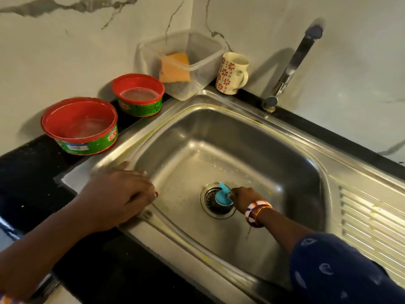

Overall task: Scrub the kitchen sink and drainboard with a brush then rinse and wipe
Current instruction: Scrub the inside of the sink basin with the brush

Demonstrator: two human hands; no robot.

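The sink (230,137) sits in the tabletop (28,163), with the drainboard (372,216) to its right. Behind it, left to right, stand two tubs (80,126) (138,95), a container (182,62) holding a sponge (175,66), a mug (232,73) and the tap (291,66).

Dark blue patterned sleeve (341,270) on the right arm, red, white and orange bangles (257,212) at its wrist.

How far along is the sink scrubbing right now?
Partway through the scrub. Done: yellowish cleaner streaks the sink rim and drainboard. In hand: the right hand works a blue brush at the drain while the left hand rests on the rim. Left: rinsing, no water from the tap, and wiping.
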